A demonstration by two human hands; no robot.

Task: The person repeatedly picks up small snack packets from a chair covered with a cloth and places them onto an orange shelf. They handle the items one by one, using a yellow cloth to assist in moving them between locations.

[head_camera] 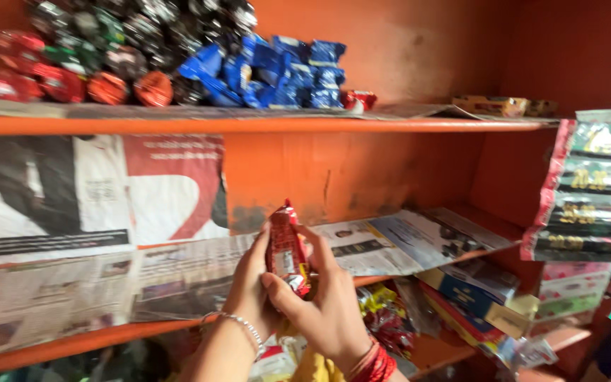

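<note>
Both my hands hold one small red snack packet (286,249) upright in front of an orange shelf (72,343) lined with newspaper. My left hand (249,286), with a silver bracelet on the wrist, cups the packet from the left. My right hand (327,301), with red bangles on the wrist, grips it from the right with thumb and fingers. The packet's top edge points up toward the orange back wall.
The upper shelf (249,124) carries piles of red, dark and blue packets (270,71) and a small box (489,106). Strips of sachets (592,187) hang at the right. Below the middle shelf lie boxes (475,293) and more red packets (387,322).
</note>
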